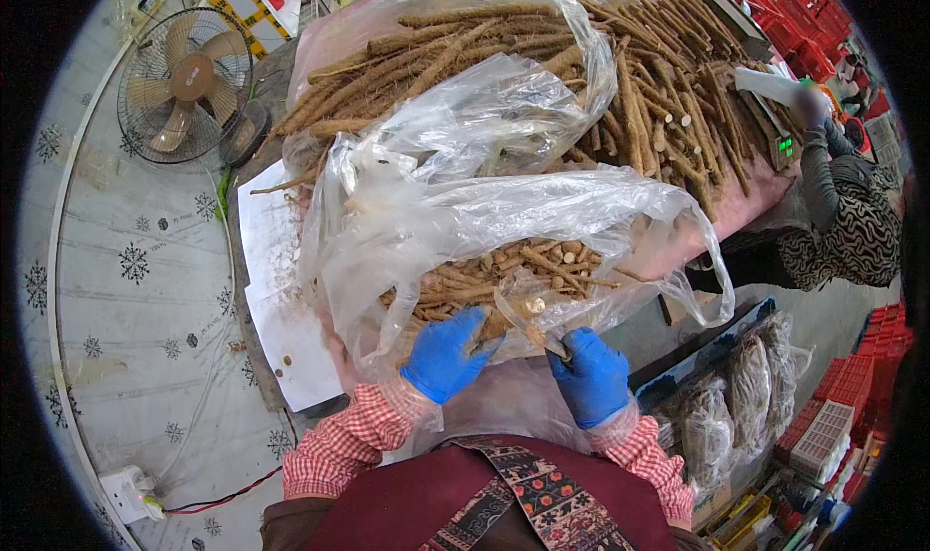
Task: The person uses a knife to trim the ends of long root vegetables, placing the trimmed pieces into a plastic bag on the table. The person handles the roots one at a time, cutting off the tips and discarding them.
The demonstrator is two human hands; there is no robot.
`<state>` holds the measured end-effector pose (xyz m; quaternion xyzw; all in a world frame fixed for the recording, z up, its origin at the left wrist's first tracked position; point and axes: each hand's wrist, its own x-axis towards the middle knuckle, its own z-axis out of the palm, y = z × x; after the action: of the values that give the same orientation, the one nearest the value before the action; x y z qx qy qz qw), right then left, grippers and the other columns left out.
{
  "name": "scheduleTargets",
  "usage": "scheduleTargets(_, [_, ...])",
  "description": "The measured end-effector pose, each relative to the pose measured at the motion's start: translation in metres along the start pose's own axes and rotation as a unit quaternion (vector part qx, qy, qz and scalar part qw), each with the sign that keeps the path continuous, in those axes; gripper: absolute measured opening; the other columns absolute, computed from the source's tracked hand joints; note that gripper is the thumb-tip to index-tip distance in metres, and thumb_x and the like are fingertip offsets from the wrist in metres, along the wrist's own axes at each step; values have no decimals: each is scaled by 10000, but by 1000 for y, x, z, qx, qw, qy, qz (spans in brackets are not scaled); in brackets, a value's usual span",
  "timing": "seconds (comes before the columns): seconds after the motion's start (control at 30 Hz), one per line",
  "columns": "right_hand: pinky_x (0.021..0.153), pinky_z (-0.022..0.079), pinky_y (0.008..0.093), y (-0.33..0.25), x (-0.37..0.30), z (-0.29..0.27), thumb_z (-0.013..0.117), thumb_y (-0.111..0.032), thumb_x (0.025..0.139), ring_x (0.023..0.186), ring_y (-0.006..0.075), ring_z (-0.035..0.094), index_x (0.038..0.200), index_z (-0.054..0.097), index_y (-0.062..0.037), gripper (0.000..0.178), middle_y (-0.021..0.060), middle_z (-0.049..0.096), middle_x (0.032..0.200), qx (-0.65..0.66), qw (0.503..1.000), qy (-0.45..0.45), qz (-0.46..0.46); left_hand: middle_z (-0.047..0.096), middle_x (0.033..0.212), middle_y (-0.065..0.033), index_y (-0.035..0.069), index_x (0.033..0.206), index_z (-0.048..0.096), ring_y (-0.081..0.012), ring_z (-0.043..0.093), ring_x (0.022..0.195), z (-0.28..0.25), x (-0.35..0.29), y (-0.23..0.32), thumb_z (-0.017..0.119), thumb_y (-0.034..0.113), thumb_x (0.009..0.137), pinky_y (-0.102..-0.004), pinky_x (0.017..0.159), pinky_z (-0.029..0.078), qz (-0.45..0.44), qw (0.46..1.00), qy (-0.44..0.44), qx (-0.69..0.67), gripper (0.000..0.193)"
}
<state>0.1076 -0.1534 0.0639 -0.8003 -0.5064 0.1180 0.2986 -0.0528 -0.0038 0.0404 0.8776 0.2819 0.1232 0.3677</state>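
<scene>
My left hand [449,355], in a blue glove, closes around a brown yam root [481,337] at the near side of an open clear plastic bag [387,223]. Most of that root is hidden by the glove and plastic. My right hand [591,377], also gloved in blue, grips a small knife [557,346]; its short blade points up and left toward the yam pieces. Inside the bag's mouth lie several cut yam pieces [542,260], a pale cut face showing on one. Behind the bag, long, hairy yam roots [426,62] are heaped across the table.
A standing fan [192,78] and white paper sheets [291,333] are at the left. Far right, a person [838,202] is beside a scale [775,136] with a green display. Plastic-wrapped bundles [751,381] and red crates [841,391] sit at lower right.
</scene>
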Motion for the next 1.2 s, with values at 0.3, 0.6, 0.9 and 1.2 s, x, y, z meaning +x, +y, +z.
scheduleTargets(0.3, [603,488,433,22,25,11,660,-254,828,733,384,612,896,594,-78,200,160,616,826,53,997,-56,26,642,879,-207,14,1066,595,-367,653,780,5,4,20,696,226,819,-414,646,519,-39,998,39,22,341])
scheduleTargets(0.6, [600,491,468,109,28,28,618,-391,872,709,412,630,869,636,-24,368,235,643,755,93,969,-144,178,627,827,-102,24,1036,585,-232,633,734,25,22,28,669,167,856,-330,615,493,-66,979,147,-128,244])
scheduleTargets(0.9, [528,473,331,87,8,25,669,-249,871,526,216,563,840,628,-38,217,157,612,682,339,918,-106,177,585,876,-19,27,1111,556,-145,570,783,47,31,43,572,228,945,-290,711,479,-253,859,152,-418,261])
scheduleTargets(1.2, [583,499,401,64,43,-25,665,-232,803,702,324,629,909,603,-101,179,128,604,833,50,987,-124,-91,615,921,-201,14,1053,556,-380,631,817,59,9,56,672,250,858,-407,652,509,-136,982,127,-27,327])
